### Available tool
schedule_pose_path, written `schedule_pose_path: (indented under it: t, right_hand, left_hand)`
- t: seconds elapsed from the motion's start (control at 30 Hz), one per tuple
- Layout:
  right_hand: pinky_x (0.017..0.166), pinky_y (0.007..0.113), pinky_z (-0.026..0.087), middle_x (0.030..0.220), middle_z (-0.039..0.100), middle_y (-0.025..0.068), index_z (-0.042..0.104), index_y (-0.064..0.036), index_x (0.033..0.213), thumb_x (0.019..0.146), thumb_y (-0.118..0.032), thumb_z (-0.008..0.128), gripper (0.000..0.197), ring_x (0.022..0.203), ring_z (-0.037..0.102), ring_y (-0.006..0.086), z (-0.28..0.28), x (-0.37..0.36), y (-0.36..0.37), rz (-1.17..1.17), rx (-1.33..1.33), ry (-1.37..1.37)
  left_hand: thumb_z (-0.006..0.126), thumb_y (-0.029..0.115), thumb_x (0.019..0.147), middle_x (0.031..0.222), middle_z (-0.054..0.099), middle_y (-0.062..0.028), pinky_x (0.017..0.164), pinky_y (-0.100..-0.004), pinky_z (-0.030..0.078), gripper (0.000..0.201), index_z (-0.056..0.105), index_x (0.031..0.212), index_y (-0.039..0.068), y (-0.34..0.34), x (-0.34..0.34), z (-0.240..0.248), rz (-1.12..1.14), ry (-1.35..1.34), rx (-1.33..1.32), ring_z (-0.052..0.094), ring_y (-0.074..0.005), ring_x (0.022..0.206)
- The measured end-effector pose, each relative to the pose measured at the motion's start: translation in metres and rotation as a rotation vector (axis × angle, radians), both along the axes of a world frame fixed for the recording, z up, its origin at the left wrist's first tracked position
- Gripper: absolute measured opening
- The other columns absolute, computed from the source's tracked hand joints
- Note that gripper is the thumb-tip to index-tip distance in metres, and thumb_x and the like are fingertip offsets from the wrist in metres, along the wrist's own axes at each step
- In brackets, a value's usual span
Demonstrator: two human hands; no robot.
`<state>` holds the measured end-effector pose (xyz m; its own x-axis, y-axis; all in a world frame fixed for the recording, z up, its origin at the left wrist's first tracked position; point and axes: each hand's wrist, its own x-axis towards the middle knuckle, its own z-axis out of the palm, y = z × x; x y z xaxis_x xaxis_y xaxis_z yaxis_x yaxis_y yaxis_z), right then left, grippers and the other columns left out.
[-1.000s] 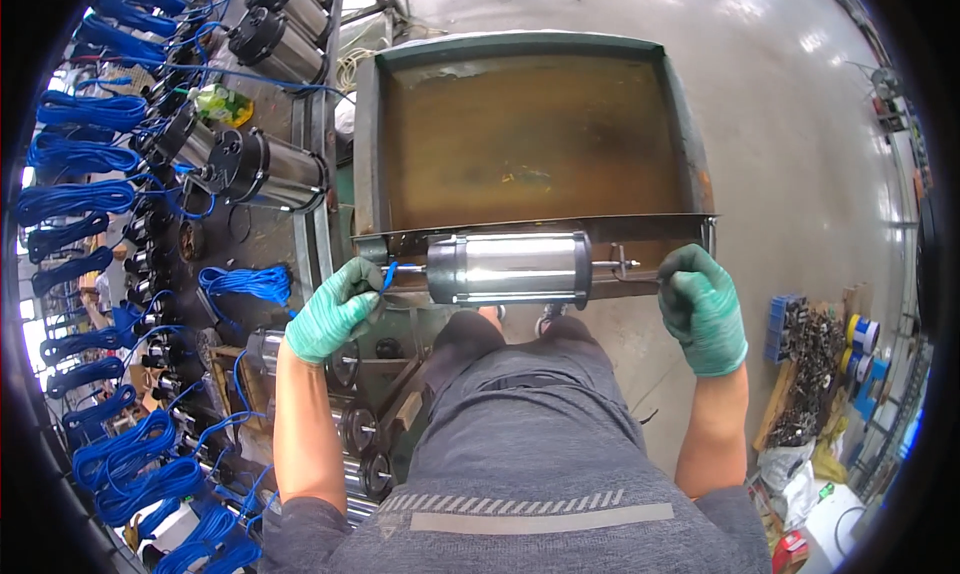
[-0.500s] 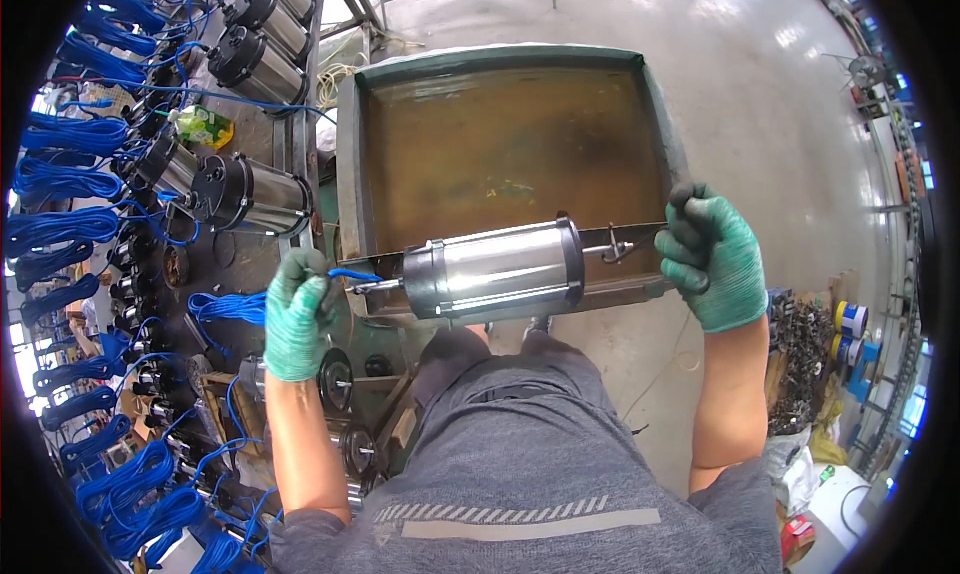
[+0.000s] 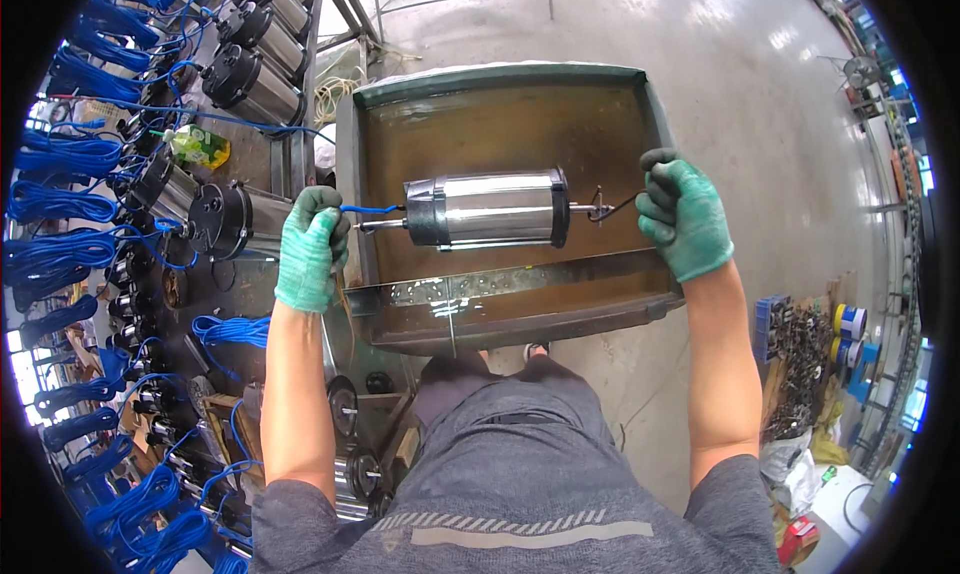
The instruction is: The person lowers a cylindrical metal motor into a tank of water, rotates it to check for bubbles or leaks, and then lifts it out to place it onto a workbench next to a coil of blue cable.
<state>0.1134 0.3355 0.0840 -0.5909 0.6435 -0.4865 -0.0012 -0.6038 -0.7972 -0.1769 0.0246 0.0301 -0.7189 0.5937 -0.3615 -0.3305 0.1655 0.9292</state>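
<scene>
A shiny steel cylindrical motor (image 3: 495, 212) with black end caps hangs level over a green-rimmed tank (image 3: 505, 72) of brownish liquid. My gloved left hand (image 3: 310, 249) is closed around the blue cable (image 3: 370, 210) leaving the motor's left end, beside its metal shaft. At the other end, a dark hook-like wire (image 3: 622, 206) runs from the right shaft to my gloved right hand (image 3: 688, 219), whose fingers are curled shut on it. Below the motor, a perforated metal bar (image 3: 520, 278) spans the tank, with liquid glinting near it.
On the left, more motors (image 3: 240, 219) stand on a rack among several coiled blue cables (image 3: 70, 204). A green-yellow pouch (image 3: 200, 148) lies between them. Heaped dark metal parts (image 3: 797, 369) and blue-white cans (image 3: 850, 322) are at the right. Grey floor (image 3: 760, 154) surrounds the tank.
The motor has moved away from me, from the tank's near edge to over its middle, both hands going with it. The perforated bar has come into view.
</scene>
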Motion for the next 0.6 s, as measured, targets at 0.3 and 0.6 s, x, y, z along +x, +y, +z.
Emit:
schedule_pose_path:
  t: [0.3, 0.6]
  right_hand:
    - [0.040, 0.022, 0.025, 0.060, 0.033, -0.0061, 0.063, -0.0068, 0.098, 0.097, -0.009, 0.048, 0.015, 0.049, 0.029, 0.0058, -0.085, -0.028, 0.030, 0.084, 0.086, -0.184]
    - [0.039, 0.023, 0.030, 0.060, 0.040, -0.0052, 0.066, -0.0057, 0.095, 0.096, -0.007, 0.052, 0.014, 0.047, 0.034, 0.0055, -0.156, -0.026, 0.045, 0.182, 0.070, -0.219]
  left_hand:
    - [0.051, 0.009, 0.098, 0.070, 0.048, 0.0030, 0.036, -0.0197, 0.029, 0.012, 0.056, 0.107, 0.015, 0.041, -0.014, -0.083, -0.014, -0.042, -0.143, 0.038, -0.0048, 0.046]
    - [0.049, 0.008, 0.099, 0.072, 0.050, 0.0034, 0.039, -0.0200, 0.030, 0.015, 0.056, 0.108, 0.017, 0.049, -0.015, -0.122, -0.034, -0.070, -0.165, 0.038, -0.0046, 0.049]
